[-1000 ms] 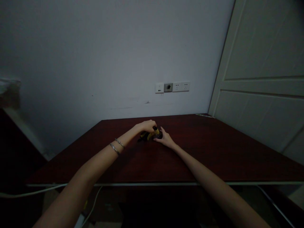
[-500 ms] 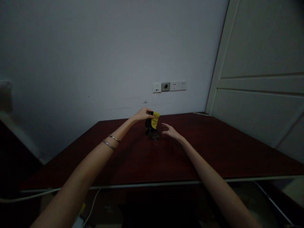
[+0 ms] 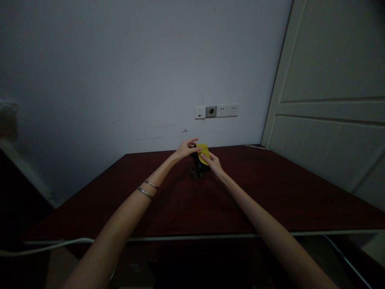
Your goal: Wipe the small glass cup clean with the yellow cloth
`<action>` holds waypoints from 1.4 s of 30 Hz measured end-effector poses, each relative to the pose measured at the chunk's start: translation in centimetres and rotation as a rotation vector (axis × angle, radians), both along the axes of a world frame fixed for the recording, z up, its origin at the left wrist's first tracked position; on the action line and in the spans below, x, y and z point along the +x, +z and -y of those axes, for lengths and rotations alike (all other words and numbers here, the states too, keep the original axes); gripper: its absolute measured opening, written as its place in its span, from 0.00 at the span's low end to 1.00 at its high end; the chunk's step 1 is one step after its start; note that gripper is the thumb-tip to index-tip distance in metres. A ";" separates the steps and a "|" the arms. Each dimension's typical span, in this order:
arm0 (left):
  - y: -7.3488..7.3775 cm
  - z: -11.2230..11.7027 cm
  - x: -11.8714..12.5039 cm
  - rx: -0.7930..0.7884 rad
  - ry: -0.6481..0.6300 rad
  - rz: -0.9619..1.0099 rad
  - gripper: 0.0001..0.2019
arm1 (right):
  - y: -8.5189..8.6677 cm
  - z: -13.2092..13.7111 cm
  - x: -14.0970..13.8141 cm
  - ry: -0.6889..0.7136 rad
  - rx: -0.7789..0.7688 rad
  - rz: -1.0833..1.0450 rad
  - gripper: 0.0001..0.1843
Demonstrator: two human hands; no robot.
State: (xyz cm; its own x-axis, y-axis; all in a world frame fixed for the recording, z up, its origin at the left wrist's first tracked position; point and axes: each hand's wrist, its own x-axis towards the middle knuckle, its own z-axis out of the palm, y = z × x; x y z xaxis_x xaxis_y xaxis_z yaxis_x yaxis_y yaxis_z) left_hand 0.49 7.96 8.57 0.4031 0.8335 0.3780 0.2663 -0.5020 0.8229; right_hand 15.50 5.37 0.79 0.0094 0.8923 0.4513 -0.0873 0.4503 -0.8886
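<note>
Holding the yellow piece (image 3: pixel 205 148) with its black part (image 3: pixel 198 162), I have it up over the middle of the table (image 3: pixel 192 208), between my two hands. My right hand (image 3: pixel 213 164) closes on its right side, thumb across the yellow face; my left hand (image 3: pixel 185 149) touches the left edge, one finger raised, and I can't tell how firmly it pinches. Just below sits something clear (image 3: pixel 194 173), too dim to name. I judge the step in hand to be two-handed handling; the next move calls for a steady right grip. Behind are the wall (image 3: pixel 150 80) and sockets (image 3: pixel 227 110).
</note>
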 end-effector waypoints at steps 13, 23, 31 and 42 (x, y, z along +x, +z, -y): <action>-11.0 0.7 -3.5 -0.141 0.013 -0.202 0.54 | 1.0 -3.3 4.5 -0.093 0.413 1.034 0.25; -12.6 0.8 -2.1 -0.117 0.036 -0.239 0.37 | 0.6 -3.4 1.5 0.082 0.433 1.351 0.25; -13.1 0.6 -2.4 -0.067 0.089 -0.296 0.33 | 0.4 -3.3 1.8 0.065 0.413 1.417 0.26; -13.0 1.0 -2.3 0.026 0.146 -0.343 0.33 | 0.0 -1.6 2.3 -0.079 0.181 1.415 0.24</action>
State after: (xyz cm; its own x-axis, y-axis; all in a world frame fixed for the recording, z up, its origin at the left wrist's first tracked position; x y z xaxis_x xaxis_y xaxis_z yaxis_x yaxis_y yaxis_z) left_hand -1.82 6.93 -4.46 0.3871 0.8837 0.2631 0.5947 -0.4574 0.6611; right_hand 17.82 6.96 0.79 -0.4907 0.8410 0.2281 0.8393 0.5265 -0.1356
